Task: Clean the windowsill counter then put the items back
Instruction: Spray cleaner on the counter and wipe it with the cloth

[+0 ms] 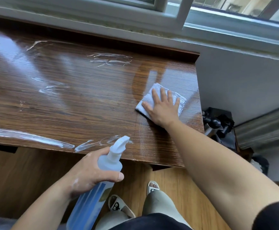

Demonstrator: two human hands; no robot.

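Note:
The dark wood windowsill counter [79, 100] stretches under the window, streaked with white foam lines across its left and middle; its right end looks wet and glossy. A folded pale blue cloth [149, 95] lies on that right end. My right hand [163, 107] presses flat on the cloth, fingers straight and spread. My left hand [92, 173] grips a translucent spray bottle [109, 161] with a blue label by its neck, held off the counter's front edge, nozzle pointing up towards the counter.
The window frame [135, 17] runs along the back behind a raised wooden lip. Dark items [220, 125] sit on a low stand right of the counter by the grey wall. My slippered feet stand on the wooden floor [177, 185] below.

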